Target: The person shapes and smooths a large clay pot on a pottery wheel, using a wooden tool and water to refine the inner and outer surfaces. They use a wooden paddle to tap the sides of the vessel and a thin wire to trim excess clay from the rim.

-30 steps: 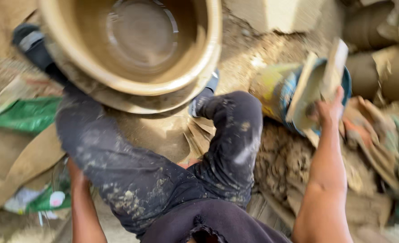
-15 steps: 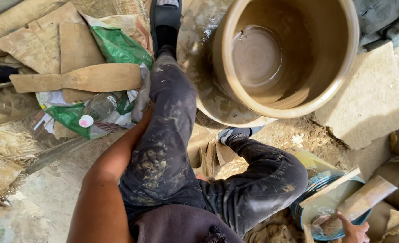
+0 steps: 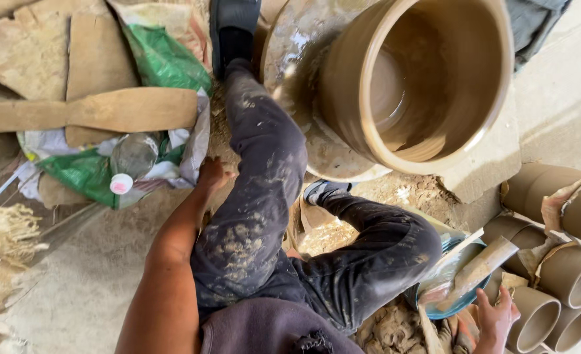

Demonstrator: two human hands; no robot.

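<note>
Since half a second ago the view has drifted little: the big clay pot (image 3: 428, 78) sits at about one o'clock as before, while the right hand (image 3: 496, 319) has risen slightly at the lower right edge and shows more fully now.

That right hand, at five o'clock, has its fingers spread and loose, resting just below the rim of a blue bowl (image 3: 458, 303) that holds a flat wooden slat (image 3: 480, 265); whether a fingertip touches the bowl I cannot tell. The left hand (image 3: 210, 176), near nine o'clock of the bent knee, presses down by the dark, clay-spattered trouser leg (image 3: 264, 190); its fingers are tucked against the leg and a crumpled sack, so I cannot tell whether it is open or closed, and nothing shows in its grip.

The pot stands on a round, clay-smeared wheel (image 3: 297, 72), tilted in the picture, its wet inside blurred. A black shoe (image 3: 233, 29) lies at twelve o'clock just beside the wheel. At ten o'clock a wooden paddle (image 3: 100, 110) lies across green and white bags (image 3: 162, 59), with a plastic bottle (image 3: 132, 157) just beneath it. Clay cylinders (image 3: 566, 262) are stacked at four o'clock, beside the bowl.
</note>
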